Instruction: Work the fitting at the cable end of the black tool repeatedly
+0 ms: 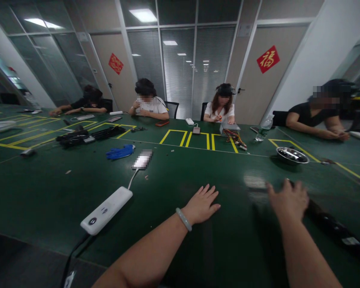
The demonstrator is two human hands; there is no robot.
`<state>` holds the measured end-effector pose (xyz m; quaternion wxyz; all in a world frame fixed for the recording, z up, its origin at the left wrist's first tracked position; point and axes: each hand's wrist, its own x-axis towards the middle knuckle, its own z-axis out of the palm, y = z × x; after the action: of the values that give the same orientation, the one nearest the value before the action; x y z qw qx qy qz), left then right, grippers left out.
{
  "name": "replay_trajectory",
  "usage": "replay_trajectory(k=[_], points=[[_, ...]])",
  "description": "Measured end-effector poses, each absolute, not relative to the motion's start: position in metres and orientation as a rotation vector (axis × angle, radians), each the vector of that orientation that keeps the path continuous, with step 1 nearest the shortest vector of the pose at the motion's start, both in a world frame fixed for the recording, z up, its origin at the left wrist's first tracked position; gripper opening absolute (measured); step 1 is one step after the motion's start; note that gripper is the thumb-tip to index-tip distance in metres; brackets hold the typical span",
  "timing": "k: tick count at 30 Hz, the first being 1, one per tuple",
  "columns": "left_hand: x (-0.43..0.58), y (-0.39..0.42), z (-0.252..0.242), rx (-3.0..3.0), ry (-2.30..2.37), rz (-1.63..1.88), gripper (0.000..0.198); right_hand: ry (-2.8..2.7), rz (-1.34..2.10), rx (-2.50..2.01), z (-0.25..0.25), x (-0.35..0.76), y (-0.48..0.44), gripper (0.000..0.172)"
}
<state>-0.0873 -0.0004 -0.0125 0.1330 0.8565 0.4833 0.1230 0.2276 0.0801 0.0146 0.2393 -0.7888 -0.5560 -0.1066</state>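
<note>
My left hand [200,205] lies on the green table with its palm down and its fingers spread, holding nothing. A pale bracelet [183,219] circles that wrist. Farther right, my right hand [290,201] is slightly blurred, its thumb and fingers apart. It is at the near end of a long black glossy bundle [330,225], which runs off toward the lower right and bears a small white label. Part of the bundle is hidden behind this hand, and I cannot tell whether the fingers touch it.
A white power strip [107,211] with a cable to a phone [143,159] lies left. Beyond are a blue glove [120,152], black cables [75,137], a steel bowl [292,155], a water bottle [264,128] and a grey box with wires [229,128]. Several people sit across the table.
</note>
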Motion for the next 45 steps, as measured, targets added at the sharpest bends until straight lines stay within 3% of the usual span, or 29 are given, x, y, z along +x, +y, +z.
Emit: replay_trajectory(k=[2,5,8,14,20,27,32,37,41,45], points=[[-0.088,-0.001,-0.011,2.463,1.396,0.361,0.06,-1.222,-0.257,-2.417,0.005,0.292,0.087,0.094],[-0.087,0.0,-0.013,2.464,1.391,0.424,0.059,-1.099,0.076,-2.644,-0.007,0.362,0.079,0.107],[-0.087,0.001,-0.017,2.469,1.396,0.479,0.059,-1.024,0.197,-2.721,-0.012,0.386,0.067,0.096],[-0.087,0.004,-0.021,2.494,1.375,0.517,0.058,-0.909,0.085,-2.718,-0.012,0.377,0.064,0.069],[-0.085,0.004,-0.022,2.495,1.376,0.513,0.064,-1.017,-0.033,-2.638,-0.001,0.358,0.05,0.057],[-0.08,-0.001,-0.001,2.428,1.458,0.676,0.075,-1.558,-0.174,-2.157,0.025,0.268,0.051,0.048],[-0.074,-0.011,0.026,2.55,1.379,0.878,0.069,-1.917,-0.115,-1.823,0.02,0.178,0.041,0.036],[-0.076,-0.017,0.03,2.701,1.16,0.989,0.06,-2.198,0.097,-1.503,0.008,0.107,0.017,0.037],[-0.075,-0.016,0.029,2.674,1.174,0.979,0.057,-2.277,0.167,-1.399,-0.003,0.083,0.006,0.045],[-0.072,-0.012,0.029,2.614,1.262,0.958,0.057,-2.284,0.201,-1.392,-0.01,0.079,0.005,0.04]])
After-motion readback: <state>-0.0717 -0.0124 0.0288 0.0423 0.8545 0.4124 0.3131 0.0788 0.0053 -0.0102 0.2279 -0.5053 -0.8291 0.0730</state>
